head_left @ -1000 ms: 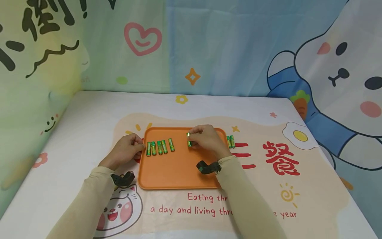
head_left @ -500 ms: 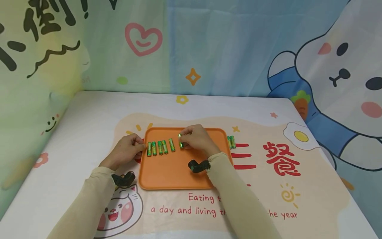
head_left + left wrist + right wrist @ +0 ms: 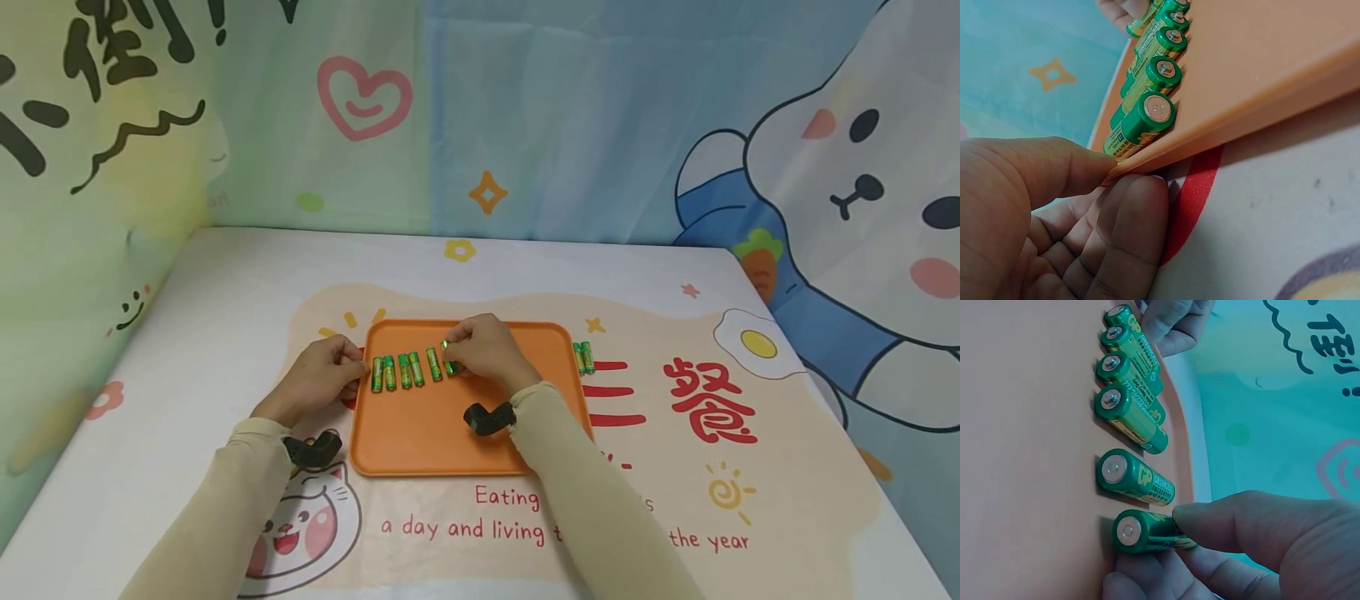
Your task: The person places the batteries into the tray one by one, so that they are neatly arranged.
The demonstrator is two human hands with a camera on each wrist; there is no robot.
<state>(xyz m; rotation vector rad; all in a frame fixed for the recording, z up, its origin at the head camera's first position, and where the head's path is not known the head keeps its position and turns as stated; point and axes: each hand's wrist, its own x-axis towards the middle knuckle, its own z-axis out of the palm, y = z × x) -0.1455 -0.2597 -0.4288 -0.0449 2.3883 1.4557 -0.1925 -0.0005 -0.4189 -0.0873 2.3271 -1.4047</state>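
Observation:
My right hand [image 3: 487,350] pinches a green battery [image 3: 1138,531] between thumb and fingers, low over the orange tray [image 3: 442,433]. Just left of it lies another battery [image 3: 1135,477], flat end toward the right wrist camera. Several more green batteries [image 3: 397,372] form a row along the tray's left part, lying side by side with small gaps. At the tray's left rim, my left hand [image 3: 318,377] pinches the edge between thumb and fingers, as the left wrist view shows. The nearest battery [image 3: 1144,125] sits right beside that thumb.
Two more green batteries [image 3: 582,357] lie on the printed tablecloth [image 3: 787,483] just past the tray's right rim. A patterned curtain [image 3: 555,125] hangs behind the table. Each wrist wears a black camera mount [image 3: 489,419].
My right hand has moved left across the tray with its battery, bringing it close to the row's right end. The left hand stays at the tray's rim.

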